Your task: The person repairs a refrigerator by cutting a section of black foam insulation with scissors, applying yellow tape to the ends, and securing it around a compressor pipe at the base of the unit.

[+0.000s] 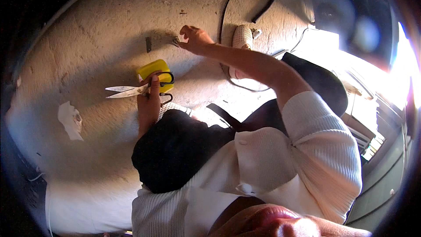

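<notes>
My left hand is closed around a pair of scissors and a yellow box-like thing. The scissors have slightly parted metal blades toward the left and black handle loops lying over the yellow thing. Farther out, my right hand is low over the floor with its fingers curled. Some small, thin dark bits show at its fingertips; what they are is too small to make out. A short dark strip lies on the floor to the left of that hand.
A rough pale floor spreads ahead. Crumpled white paper lies at left. A black cable curves past my shoe, with a black rod beyond it. My dark-clothed knee is near my left forearm.
</notes>
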Demonstrator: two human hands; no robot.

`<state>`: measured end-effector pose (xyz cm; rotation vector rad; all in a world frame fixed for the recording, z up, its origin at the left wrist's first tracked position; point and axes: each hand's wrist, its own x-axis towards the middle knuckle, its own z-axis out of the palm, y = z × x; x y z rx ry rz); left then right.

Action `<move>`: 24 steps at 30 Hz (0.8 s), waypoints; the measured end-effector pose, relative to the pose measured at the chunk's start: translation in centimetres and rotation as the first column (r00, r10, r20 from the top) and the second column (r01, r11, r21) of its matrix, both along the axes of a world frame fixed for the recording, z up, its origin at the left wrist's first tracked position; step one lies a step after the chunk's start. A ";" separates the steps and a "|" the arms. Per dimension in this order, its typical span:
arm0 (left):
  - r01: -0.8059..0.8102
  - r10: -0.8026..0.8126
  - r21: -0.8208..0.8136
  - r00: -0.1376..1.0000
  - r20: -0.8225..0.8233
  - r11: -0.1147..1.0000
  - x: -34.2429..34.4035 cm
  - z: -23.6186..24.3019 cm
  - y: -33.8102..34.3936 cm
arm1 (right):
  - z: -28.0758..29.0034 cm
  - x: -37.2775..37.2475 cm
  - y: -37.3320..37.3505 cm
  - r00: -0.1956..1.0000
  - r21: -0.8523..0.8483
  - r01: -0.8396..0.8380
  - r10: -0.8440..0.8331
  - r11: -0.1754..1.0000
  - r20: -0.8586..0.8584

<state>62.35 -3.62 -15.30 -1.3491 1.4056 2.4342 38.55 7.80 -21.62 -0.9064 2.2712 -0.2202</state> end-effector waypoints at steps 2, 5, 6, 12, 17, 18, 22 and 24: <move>0.007 -0.007 -0.026 1.000 -0.016 1.000 0.4 -1.0 -0.2 | 2.7 -1.9 -0.8 0.992 0.098 -0.123 0.124 0.988 -0.008; 0.042 -0.042 0.064 0.999 -0.009 0.997 -0.7 0.0 -1.2 | 5.6 -5.3 1.1 0.923 0.138 -0.318 0.339 0.938 -0.182; 0.148 -0.143 -0.023 0.981 0.133 0.989 -0.5 -0.9 -1.6 | 6.6 -6.8 1.1 0.885 0.146 -0.372 0.398 0.917 -0.242; 0.111 -0.103 -0.130 0.992 0.069 0.985 -1.4 4.0 -3.7 | 9.4 -11.5 3.9 0.744 0.451 -0.465 0.612 0.762 -0.269; 0.018 -0.008 -0.274 0.999 0.039 0.962 0.5 2.3 -3.6 | 5.5 -13.1 7.4 0.727 0.318 -0.574 0.648 0.755 -0.226; 0.003 0.012 -0.295 0.999 0.049 0.955 0.7 3.3 -3.9 | 5.8 -13.0 7.3 0.740 0.267 -0.592 0.644 0.761 -0.193; -0.104 0.137 -0.305 0.987 0.087 0.947 -0.8 8.8 -3.7 | 3.3 -15.8 11.5 0.969 0.072 -0.055 0.036 0.996 0.243; -0.076 0.167 -0.405 0.967 0.194 0.911 -1.5 12.0 -4.2 | 7.2 -17.0 10.9 0.973 0.099 -0.097 0.074 0.990 0.219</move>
